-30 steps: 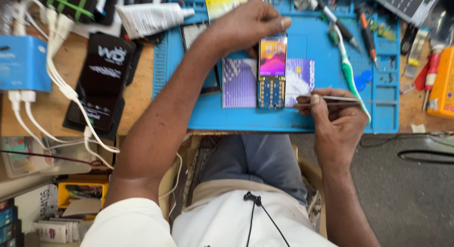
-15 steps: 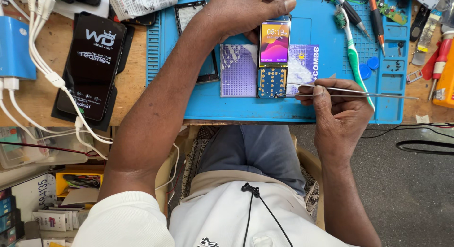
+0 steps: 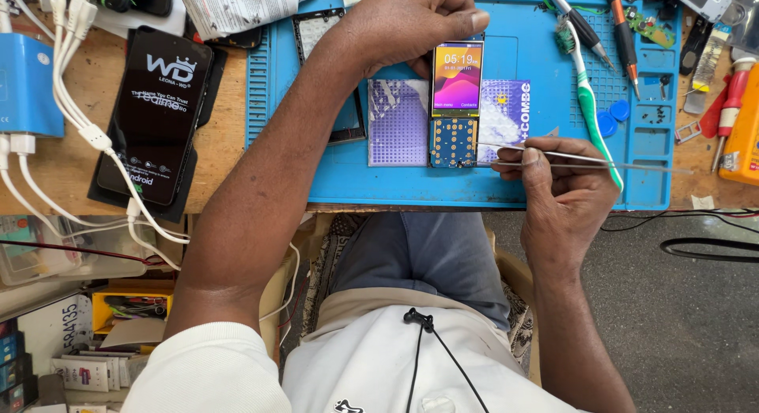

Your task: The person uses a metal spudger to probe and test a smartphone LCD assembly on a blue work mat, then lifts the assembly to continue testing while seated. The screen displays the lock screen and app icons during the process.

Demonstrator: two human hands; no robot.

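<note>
left hand (image 3: 411, 22) curled, steadying phone (image 3: 456, 105) | right hand (image 3: 553, 184) fingers pinching tweezers (image 3: 569, 156)

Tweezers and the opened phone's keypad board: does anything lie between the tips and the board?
Nothing visible does. The tweezers in the right hand point left across bare blue mat, tips at the keypad board edge.

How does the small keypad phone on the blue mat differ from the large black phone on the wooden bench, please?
The small keypad phone is narrow with a lit, colourful screen and bare keypad board; the large black phone is far bigger and all dark screen. The left hand steadies the small one; nothing touches the large one. Both lie face up.
</note>
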